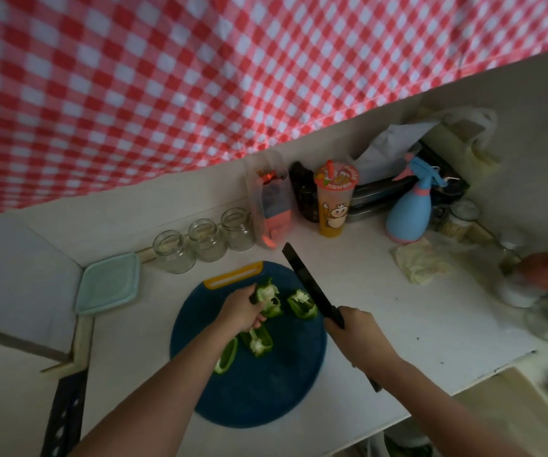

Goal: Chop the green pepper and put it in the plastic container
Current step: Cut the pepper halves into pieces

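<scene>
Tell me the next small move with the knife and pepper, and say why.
Probably bring the knife down across the pepper piece that the left hand grips on the blue cutting board. The right hand holds the blade raised beside it, and the four pieces on the board look large and uncut, so none seems ready for the lidded plastic container.

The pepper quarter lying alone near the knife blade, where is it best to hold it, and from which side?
Hold the pepper piece by its long outer edges, coming from above on the left side, away from the knife that the right hand holds beside it. It lies hollow side up, so fingers probably pinch the walls easily.
</scene>
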`<state>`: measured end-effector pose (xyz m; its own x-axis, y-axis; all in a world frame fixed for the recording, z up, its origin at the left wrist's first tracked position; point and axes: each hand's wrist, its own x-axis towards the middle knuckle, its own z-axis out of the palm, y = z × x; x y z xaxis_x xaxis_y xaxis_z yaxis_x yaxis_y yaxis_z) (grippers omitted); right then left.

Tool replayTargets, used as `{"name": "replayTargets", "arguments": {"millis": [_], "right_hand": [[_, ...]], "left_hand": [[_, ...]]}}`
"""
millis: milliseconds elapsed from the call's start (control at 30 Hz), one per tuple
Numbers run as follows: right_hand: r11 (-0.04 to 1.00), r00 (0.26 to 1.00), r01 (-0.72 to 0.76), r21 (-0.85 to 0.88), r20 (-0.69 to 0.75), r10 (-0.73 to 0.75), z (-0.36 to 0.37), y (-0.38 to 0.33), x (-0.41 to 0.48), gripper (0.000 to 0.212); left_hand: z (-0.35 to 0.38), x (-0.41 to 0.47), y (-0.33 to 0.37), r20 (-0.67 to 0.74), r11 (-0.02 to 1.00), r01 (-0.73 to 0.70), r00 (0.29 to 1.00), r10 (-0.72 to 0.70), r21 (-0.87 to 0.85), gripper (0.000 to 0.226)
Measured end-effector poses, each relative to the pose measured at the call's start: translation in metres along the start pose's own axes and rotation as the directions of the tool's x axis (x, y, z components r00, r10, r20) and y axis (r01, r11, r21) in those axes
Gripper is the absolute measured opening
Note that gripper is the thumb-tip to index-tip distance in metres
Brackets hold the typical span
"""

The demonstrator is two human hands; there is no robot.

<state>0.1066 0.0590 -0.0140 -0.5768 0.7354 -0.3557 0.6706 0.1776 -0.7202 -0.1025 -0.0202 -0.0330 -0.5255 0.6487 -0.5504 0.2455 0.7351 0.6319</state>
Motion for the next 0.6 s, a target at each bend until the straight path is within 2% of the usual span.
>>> {"name": "replayTargets", "arguments": {"millis": [100,267,300,367,467,533,600], "right_hand": [[1.0,1.0,0.023,-0.014,0.013,-0.023,0.0,0.006,-0.003,0.032],[0.987,0.988,0.145,-0.073,0.055,-0.141,0.002,0.009,-0.011,0.045],[0.983,0.986,0.164,-0.077,0.045,-0.161,0.002,0.01,-0.013,0.048],[0.972,0.979,0.203,-0.117,0.009,-0.203,0.001,0.012,-0.014,0.048],[0.939,0.959,0.265,-0.218,-0.039,-0.28,0.001,0.018,-0.012,0.042],[0.906,0.95,0.278,-0.319,-0.051,-0.309,0.003,0.026,-0.011,0.038],[0.852,0.935,0.294,-0.434,-0.054,-0.35,0.006,0.038,-0.013,0.037]], "left_hand": [[-0.008,0.005,-0.01,-0.087,0.991,-0.078,0.992,0.088,0.104,0.067],[-0.033,-0.004,-0.034,-0.157,0.974,-0.085,0.98,0.119,0.208,0.057],[-0.038,-0.011,-0.04,-0.138,0.972,-0.098,0.982,0.129,0.215,0.061],[-0.047,-0.023,-0.054,-0.04,0.963,-0.117,0.991,0.13,0.242,0.083],[-0.057,-0.039,-0.08,0.139,0.898,-0.115,0.988,0.061,0.424,0.113],[-0.059,-0.043,-0.096,0.175,0.872,-0.133,0.983,0.055,0.471,0.117],[-0.055,-0.046,-0.103,0.158,0.864,-0.176,0.981,0.113,0.472,0.112]]}}
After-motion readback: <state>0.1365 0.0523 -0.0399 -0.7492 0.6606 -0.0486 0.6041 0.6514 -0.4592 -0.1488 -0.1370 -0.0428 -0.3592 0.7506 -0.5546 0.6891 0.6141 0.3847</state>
